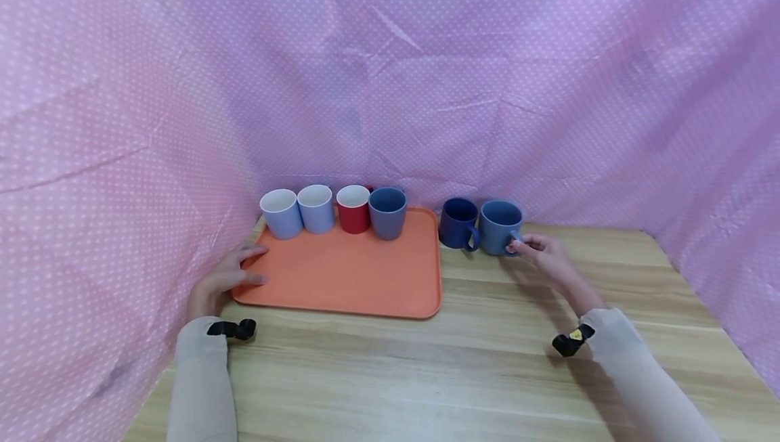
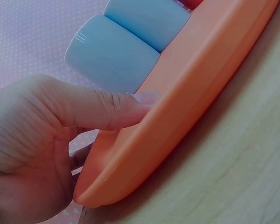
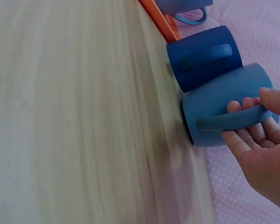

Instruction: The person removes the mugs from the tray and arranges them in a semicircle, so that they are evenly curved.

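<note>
My right hand (image 1: 546,260) holds the handle of a grey-blue mug (image 1: 496,229), which stands upright on the table. In the right wrist view, fingers curl through that handle and the thumb lies at its upper end. Touching this mug on its left is a dark blue mug (image 1: 457,222). My left hand (image 1: 224,276) rests over the left edge of an orange tray (image 1: 341,279), thumb and fingers extended and spread apart. The left wrist view shows the thumb across the tray's rim; the other fingers are partly hidden.
Along the tray's back stand two light blue mugs (image 1: 282,217), a red mug (image 1: 354,215) with a white inside, and another grey-blue mug (image 1: 388,218). A pink dotted cloth (image 1: 426,110) hangs behind and beside the wooden table (image 1: 378,381).
</note>
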Available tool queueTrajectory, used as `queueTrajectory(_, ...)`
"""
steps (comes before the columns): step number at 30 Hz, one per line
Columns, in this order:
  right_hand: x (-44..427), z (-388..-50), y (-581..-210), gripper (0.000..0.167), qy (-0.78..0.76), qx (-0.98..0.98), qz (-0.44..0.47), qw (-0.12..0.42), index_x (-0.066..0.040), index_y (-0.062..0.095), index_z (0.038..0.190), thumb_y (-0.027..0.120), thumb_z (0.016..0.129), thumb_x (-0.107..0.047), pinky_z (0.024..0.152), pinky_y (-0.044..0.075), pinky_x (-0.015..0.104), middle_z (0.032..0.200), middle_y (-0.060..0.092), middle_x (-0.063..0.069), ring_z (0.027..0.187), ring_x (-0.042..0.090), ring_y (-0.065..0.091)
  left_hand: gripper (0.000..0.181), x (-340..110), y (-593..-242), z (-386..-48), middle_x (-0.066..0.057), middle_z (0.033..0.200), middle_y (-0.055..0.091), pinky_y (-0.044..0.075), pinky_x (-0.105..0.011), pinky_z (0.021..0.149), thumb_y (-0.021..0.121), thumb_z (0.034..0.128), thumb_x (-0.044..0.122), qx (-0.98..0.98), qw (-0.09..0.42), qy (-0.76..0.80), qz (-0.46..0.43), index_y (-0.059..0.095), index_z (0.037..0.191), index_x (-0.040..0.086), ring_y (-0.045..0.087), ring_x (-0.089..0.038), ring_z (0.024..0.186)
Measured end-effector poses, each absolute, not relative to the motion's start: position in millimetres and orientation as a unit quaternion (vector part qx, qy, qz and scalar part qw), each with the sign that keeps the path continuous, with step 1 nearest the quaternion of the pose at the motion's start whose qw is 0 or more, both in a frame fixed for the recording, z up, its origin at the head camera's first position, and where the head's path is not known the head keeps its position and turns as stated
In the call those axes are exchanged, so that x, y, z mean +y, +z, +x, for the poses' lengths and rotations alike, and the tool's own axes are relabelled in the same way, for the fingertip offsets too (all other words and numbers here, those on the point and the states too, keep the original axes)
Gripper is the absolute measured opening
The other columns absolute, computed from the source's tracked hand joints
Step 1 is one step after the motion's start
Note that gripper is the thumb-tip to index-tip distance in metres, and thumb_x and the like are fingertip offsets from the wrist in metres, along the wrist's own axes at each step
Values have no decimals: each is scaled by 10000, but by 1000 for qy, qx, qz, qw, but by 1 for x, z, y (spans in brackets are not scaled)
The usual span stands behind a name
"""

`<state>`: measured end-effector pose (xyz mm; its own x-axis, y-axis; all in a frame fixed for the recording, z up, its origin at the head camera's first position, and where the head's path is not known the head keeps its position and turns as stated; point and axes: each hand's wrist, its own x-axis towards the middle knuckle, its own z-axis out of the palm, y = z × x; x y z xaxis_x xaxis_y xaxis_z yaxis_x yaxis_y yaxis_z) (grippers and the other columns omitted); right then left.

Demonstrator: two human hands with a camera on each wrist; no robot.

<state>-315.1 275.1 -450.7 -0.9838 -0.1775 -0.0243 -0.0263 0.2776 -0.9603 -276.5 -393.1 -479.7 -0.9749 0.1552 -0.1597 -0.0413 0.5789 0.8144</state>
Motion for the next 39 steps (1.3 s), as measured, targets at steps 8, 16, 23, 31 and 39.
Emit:
queueTrajectory(8,263,-327,-462,347,-584,808,-70,36,152,608,1152,599,1030,-172,859,508,129,890,743,-185,916,-64,640,841,-393,-483,-277,-276,1647,147,98,-696,1218,779,827,46,867,114,485,11,355,1549,-31,62,-498,1520)
queueTrajectory(16,257,-332,-461,342,-566,821,-72,16,111,643,1094,623,1021,-223,820,469,65,829,724,-236,893,-114,624,837,-391,-481,-279,-298,1630,160,93,-710,1208,778,826,44,871,107,479,25,353,1540,-55,79,-513,1508)
queueTrajectory(23,248,-333,-463,324,-536,841,-80,3,109,669,1031,642,1009,-212,768,499,89,854,772,-105,853,-82,638,832,-392,-484,-278,-313,1628,152,99,-720,1200,782,822,45,877,103,469,28,361,1531,-66,74,-529,1503)
queueTrajectory(31,238,-325,-458,300,-534,840,-95,-1,181,654,1065,614,1012,-112,744,510,129,914,788,90,834,-25,650,814,-391,-484,-277,-317,1613,186,109,-722,1198,796,815,64,888,93,449,36,396,1513,-65,104,-532,1495)
queueTrajectory(39,231,-317,-451,282,-550,830,-85,10,205,635,1075,617,1000,-67,748,510,110,894,773,34,827,-27,643,814,-391,-482,-277,-313,1612,187,118,-722,1196,792,813,54,888,96,449,31,396,1515,-58,115,-526,1492)
